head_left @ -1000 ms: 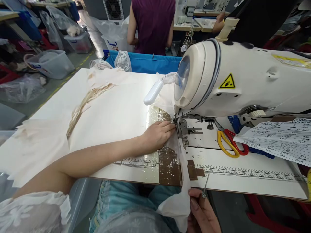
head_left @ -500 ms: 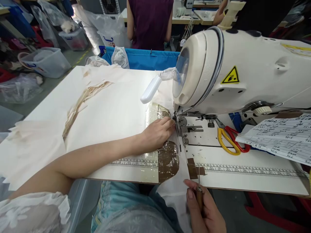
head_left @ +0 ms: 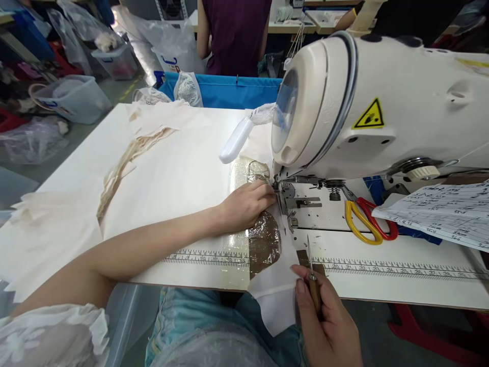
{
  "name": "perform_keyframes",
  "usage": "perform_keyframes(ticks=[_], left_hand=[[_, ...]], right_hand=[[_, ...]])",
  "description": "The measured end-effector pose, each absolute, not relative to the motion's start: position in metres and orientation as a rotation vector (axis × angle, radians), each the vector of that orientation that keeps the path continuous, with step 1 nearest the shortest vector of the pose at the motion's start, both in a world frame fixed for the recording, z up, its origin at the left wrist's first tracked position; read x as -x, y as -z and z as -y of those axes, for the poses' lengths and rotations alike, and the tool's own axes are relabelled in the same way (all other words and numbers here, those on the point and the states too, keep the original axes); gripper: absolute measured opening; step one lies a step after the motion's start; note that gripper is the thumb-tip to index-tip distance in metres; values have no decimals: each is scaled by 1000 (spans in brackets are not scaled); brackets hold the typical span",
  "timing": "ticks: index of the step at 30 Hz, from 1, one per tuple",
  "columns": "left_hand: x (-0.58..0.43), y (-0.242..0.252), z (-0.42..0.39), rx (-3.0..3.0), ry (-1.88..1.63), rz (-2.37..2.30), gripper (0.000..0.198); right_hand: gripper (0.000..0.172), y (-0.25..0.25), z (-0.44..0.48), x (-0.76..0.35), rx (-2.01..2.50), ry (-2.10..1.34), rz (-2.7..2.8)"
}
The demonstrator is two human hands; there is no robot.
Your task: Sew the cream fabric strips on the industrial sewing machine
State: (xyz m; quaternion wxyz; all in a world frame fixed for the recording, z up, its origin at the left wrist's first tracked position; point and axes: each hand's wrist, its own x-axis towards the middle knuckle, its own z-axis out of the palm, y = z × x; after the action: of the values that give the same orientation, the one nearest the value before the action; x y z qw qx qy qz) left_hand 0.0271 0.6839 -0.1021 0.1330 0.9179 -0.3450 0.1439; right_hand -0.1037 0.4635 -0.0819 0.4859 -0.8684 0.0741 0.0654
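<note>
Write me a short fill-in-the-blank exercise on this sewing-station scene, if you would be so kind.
1. The slim, pointed metal tool with a brown handle is in the person's ____ grip.
2. Near the needle end of the bulky white sewing machine, thin white fabric lies under the person's ____ grip.
3. The yellow-and-black warning sign on the machine is shaped like a ____.
4. The metal-bladed scissors have one red handle loop and one ____ loop.

Missing words: right; left; triangle; yellow.
</note>
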Motion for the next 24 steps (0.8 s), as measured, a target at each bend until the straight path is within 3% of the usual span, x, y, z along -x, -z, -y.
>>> perform_keyframes(ticks=[19, 24], left_hand=[[-24, 99, -685, -2778, -487, 947, 32], [-22, 98, -686, -2636, -490, 1128, 28]], right_hand=[[35, 97, -463, 65, 2198, -9, 154], [33, 97, -466, 59, 2204, -11, 191]])
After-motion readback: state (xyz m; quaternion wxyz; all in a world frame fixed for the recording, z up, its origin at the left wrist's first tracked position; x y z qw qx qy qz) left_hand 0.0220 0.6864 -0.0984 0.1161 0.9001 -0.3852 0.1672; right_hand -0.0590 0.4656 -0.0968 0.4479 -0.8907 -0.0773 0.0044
